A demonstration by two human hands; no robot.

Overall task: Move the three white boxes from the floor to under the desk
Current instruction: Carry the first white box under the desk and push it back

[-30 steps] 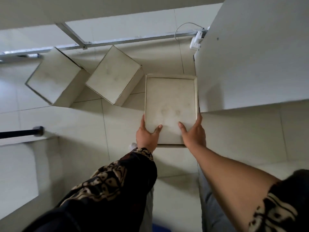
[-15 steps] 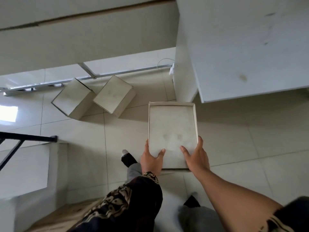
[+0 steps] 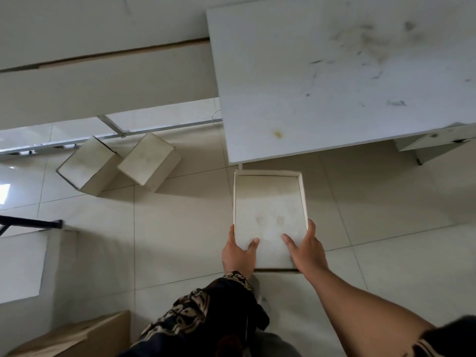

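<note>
1. Soft, dim indoor daylight gives the whole view a grey-green cast.
2. Light enters from the left: bright glare patches shine on the glossy floor tiles (image 3: 23, 176) at the left edge.
3. Two white boxes on the floor (image 3: 121, 163) cast soft shadows toward the right and toward the viewer.
4. The desk top (image 3: 334, 73) is evenly lit, its smudges clearly visible.
5. Wide-angle distortion bends straight lines near the edges.
6. Focus is slightly soft throughout, with compression blur on the patterned sleeve (image 3: 206, 313).
</note>
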